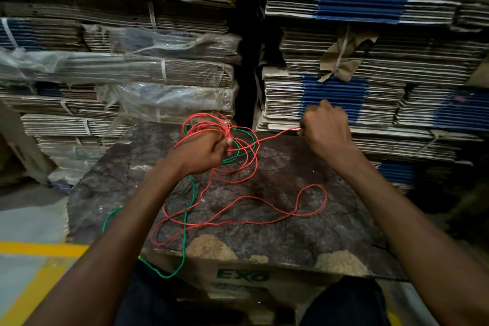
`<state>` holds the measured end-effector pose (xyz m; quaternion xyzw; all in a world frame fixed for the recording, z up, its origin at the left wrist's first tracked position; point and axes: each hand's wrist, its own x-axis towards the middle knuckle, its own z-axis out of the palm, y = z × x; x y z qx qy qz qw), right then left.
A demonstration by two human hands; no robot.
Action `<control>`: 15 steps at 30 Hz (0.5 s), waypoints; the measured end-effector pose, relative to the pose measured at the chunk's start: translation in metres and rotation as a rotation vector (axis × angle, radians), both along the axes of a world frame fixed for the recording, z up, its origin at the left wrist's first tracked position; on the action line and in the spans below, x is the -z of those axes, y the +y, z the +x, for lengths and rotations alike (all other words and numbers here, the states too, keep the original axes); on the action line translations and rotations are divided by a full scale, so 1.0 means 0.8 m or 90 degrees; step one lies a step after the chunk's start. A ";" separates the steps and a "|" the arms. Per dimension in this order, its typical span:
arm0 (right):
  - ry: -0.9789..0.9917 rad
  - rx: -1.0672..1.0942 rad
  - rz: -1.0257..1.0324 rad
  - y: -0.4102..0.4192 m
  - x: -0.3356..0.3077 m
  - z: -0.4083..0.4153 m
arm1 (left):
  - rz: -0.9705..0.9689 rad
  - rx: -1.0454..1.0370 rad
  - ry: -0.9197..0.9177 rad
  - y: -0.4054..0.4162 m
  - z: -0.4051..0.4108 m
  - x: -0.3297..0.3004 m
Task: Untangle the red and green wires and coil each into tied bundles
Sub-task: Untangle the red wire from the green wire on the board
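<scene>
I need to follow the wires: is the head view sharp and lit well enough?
Head view: dim but usable; the red wire and green wire stand out against the dark board; wide-angle bending curves the cardboard stacks; edges are soft.

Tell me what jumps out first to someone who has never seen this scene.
The bright red wire stands out first, sprawling in loose loops over the dark board and rising to a tangle in the left hand. The right hand pinches one red strand and holds it taut out to the right. A green wire trails from the tangle over the board's near edge, against stacked flattened cardboard behind.
</scene>
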<state>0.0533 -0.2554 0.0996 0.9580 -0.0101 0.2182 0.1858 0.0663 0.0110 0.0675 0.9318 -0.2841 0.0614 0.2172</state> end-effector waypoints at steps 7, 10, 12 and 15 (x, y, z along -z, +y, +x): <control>-0.052 -0.082 0.156 -0.019 0.013 0.000 | -0.327 0.104 0.254 -0.008 -0.019 -0.002; -0.089 -0.129 0.323 -0.023 0.020 0.002 | -0.474 0.167 0.385 -0.012 -0.023 0.004; -0.070 -0.121 0.457 -0.026 0.025 0.007 | -0.588 0.213 0.480 -0.017 -0.028 0.009; -0.027 -0.156 0.709 -0.028 0.029 0.015 | -0.788 0.278 0.590 -0.020 -0.037 0.016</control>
